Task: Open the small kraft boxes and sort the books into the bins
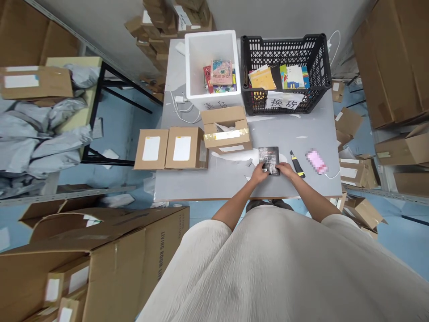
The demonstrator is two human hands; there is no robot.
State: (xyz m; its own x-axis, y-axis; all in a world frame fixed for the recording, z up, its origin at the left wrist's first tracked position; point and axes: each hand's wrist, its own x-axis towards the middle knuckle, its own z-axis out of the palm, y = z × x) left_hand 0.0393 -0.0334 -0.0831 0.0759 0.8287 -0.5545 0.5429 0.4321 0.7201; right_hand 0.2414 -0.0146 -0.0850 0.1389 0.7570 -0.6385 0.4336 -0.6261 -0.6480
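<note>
A small black book with printed text (269, 157) is near the front of the grey table. My left hand (260, 173) grips its lower left part, thumb over the cover. At its lower right edge, my right hand (285, 170) is closed on the same book. A black and yellow box cutter (296, 164) lies just right of my right hand. Farther right is a pink, pixelated object (316, 162) with a white cable. An opened cardboard box (226, 134) stands to the left of the book, beyond my left hand.
Behind, a white foam box (213, 99) and a black crate (286, 107) hold books. Two cardboard boxes (182, 148) stand on the left of the table (201, 188). A large carton (134, 264) is at the lower left, and grey bags (43, 129) lie at the left.
</note>
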